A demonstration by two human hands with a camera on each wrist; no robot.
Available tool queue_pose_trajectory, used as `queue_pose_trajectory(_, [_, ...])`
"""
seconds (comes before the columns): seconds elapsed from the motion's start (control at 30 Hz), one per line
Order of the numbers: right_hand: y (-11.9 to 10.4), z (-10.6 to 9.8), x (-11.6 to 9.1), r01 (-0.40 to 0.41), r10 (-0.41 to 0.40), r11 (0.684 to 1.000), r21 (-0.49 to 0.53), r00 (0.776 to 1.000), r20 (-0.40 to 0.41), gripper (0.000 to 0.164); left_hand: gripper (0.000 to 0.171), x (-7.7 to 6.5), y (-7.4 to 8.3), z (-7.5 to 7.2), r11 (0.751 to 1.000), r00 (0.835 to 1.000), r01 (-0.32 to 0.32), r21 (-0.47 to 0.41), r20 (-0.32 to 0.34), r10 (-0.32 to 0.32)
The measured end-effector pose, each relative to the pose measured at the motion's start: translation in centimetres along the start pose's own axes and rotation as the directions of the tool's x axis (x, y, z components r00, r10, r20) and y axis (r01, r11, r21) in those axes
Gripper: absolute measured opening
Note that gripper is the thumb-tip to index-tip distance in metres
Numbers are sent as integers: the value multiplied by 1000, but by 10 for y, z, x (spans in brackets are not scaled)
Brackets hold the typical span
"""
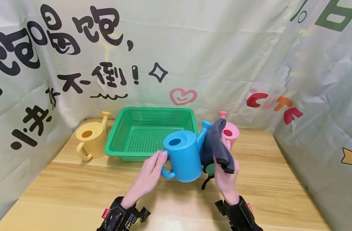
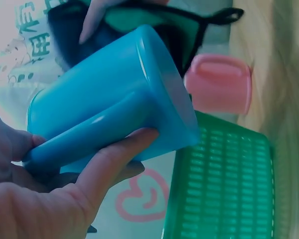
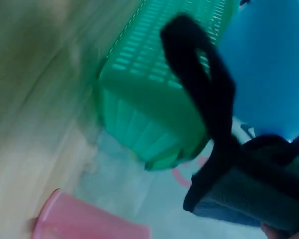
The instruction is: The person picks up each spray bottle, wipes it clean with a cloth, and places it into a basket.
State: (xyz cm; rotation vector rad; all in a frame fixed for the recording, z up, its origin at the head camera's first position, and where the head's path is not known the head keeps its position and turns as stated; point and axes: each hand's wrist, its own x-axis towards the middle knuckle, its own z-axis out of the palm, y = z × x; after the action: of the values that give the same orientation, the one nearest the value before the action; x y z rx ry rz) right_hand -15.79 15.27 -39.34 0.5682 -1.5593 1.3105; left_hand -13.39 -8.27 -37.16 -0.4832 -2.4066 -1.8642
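Observation:
A blue watering can (image 1: pixel 186 163) is held up over the wooden table, its spout pointing right. My left hand (image 1: pixel 150 170) grips its handle, and in the left wrist view the fingers and thumb wrap round that handle (image 2: pixel 89 129). My right hand (image 1: pixel 225 179) holds a folded dark cloth (image 1: pixel 217 144) against the spout side of the can. The cloth has a green patch (image 1: pixel 210 169) and a black hanging loop (image 3: pixel 204 74). Part of the can's spout is hidden behind the cloth.
Behind the can stands a green plastic basket (image 1: pixel 113 152) with slotted sides. A yellow watering can (image 1: pixel 95 144) stands left of it; a pink one (image 1: pixel 233 131), partly hidden by the cloth, stands to the right. A printed white curtain (image 1: pixel 222 64) encloses the wooden table (image 1: pixel 265 179).

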Motion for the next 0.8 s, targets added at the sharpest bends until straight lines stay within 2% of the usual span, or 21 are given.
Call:
queue_pose_trajectory(0.1, [2,11,2,101,-102,995,15,989,107,37,32,2,2,5,998,999,-53,40,-9,53])
queue_pose_trajectory(0.2, [2,20,5,127,-127,992,11,981,147,45,37,3,6,9,992,994,-106,64,-22,108])
queue_pose_trajectory(0.33, [-2,29,8,125,-127,992,24,979,162,57,35,6,12,11,986,987,-152,72,-41,155])
queue_pose_trajectory(0.47, [-7,38,12,145,-143,989,2,977,157,60,36,10,16,12,985,985,-163,52,-45,165])
queue_pose_trajectory(0.6, [-11,47,12,221,-208,969,-111,971,119,56,41,12,19,14,980,980,-186,63,-64,190])
queue_pose_trajectory(0.8, [-13,60,0,333,-321,903,-272,943,88,48,44,14,23,19,971,967,-227,76,-98,234])
